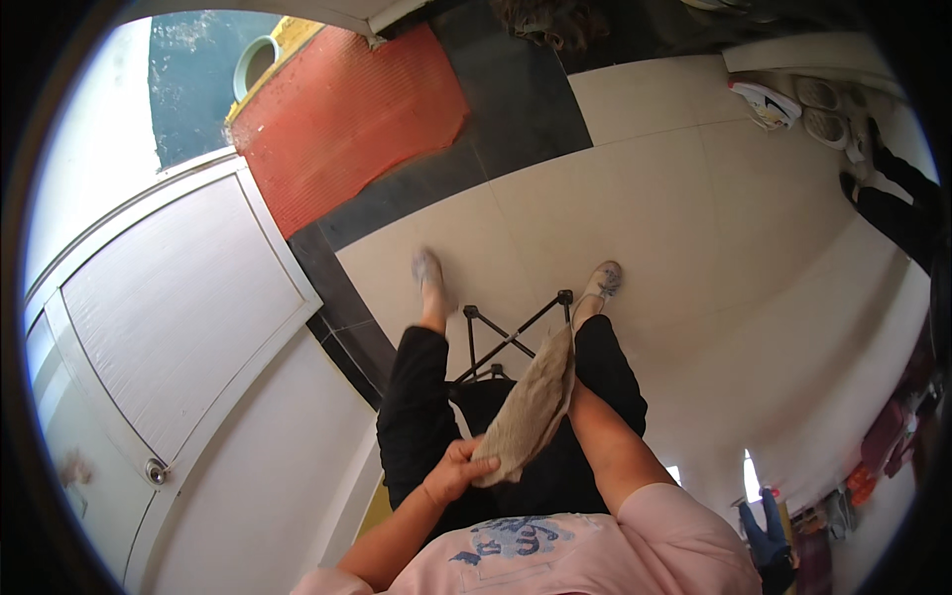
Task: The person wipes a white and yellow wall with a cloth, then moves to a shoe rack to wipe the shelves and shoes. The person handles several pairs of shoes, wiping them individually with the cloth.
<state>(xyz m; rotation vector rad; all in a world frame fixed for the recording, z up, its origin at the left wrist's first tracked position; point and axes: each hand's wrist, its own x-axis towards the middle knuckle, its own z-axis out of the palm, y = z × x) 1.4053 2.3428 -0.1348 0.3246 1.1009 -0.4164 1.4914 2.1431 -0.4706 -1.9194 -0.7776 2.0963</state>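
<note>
A folded piece of tan, rough-textured cloth (528,409) is held up over my lap, slanting from lower left to upper right. My left hand (455,472) grips its lower end, with the thumb on top. My right forearm (602,424) reaches up behind the cloth, which hides my right hand. Below the cloth is the black seat and dark metal frame (513,338) of a folding stool, between my legs in black trousers (416,394).
A white door (186,320) with a round knob stands at the left. Beyond it lies a red ribbed mat (357,119) on dark tiles. At the right are a white sneaker (770,104), sandals (822,123) and another person's dark-trousered legs (896,216). Another person (766,532) is at the lower right.
</note>
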